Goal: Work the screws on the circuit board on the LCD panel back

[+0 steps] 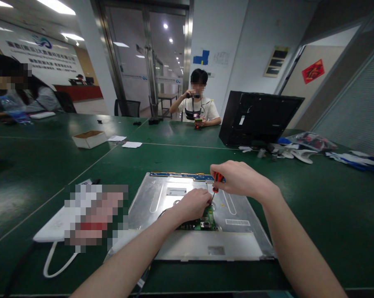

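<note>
Bare left forearm (134, 252) and right forearm (294, 236) nearest, slanting in from the lower edge of view. Green bench (323, 215) beneath, carrying everything. On it, directly in front, metal-backed display panel (241, 213), lying flat, back up: the piece under work. Farther off to the right, black display housing (261, 118) stands tilted, well apart from the panel; whether the two belong together, cannot say.

Right hand (239, 177) raised over the far part of the panel, closed in a grip. Left hand (197, 202) lower, fingers bunched over the middle; whether they pinch a screw or merely steady the tip, cannot tell. Green circuit board (210, 213) partly covered by that hand. Smallest: red-and-black screwdriver (217, 183), gripped in the right hand, shaft angled down to the left fingertips at the board.

Progress, as judged: panel back already exposed, board in place on it. Screw work looks under way at one spot, unfinished. Driving in or backing out: unclear. Other screws too small or covered to count, so remainder uncertain.
</note>
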The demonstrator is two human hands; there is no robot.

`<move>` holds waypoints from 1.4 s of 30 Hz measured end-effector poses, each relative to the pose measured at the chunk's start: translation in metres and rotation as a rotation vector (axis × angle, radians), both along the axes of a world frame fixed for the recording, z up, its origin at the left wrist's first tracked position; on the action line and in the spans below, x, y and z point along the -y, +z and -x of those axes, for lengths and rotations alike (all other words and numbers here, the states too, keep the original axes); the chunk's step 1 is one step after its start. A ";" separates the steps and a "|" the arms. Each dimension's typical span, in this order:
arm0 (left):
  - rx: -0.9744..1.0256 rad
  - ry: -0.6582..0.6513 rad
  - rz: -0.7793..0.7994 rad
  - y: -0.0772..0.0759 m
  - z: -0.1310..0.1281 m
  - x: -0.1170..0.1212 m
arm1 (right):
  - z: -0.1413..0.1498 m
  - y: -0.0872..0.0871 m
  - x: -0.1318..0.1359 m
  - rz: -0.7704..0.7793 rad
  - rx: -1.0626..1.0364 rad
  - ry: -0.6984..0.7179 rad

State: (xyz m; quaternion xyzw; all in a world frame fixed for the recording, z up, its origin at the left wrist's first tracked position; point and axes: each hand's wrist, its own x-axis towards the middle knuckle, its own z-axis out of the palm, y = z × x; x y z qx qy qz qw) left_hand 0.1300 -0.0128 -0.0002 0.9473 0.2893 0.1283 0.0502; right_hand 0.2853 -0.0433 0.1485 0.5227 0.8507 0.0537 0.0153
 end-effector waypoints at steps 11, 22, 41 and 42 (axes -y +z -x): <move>-0.009 0.004 0.001 -0.001 0.000 0.000 | 0.000 0.000 0.001 0.001 0.005 -0.006; -0.014 0.010 0.017 0.001 0.000 0.000 | 0.001 0.002 0.000 0.002 0.035 -0.045; 0.008 -0.004 0.039 0.002 0.002 0.001 | -0.011 0.006 0.001 0.036 -0.045 0.013; 0.007 -0.005 0.041 0.003 0.002 0.001 | -0.010 0.006 0.001 0.039 -0.043 0.015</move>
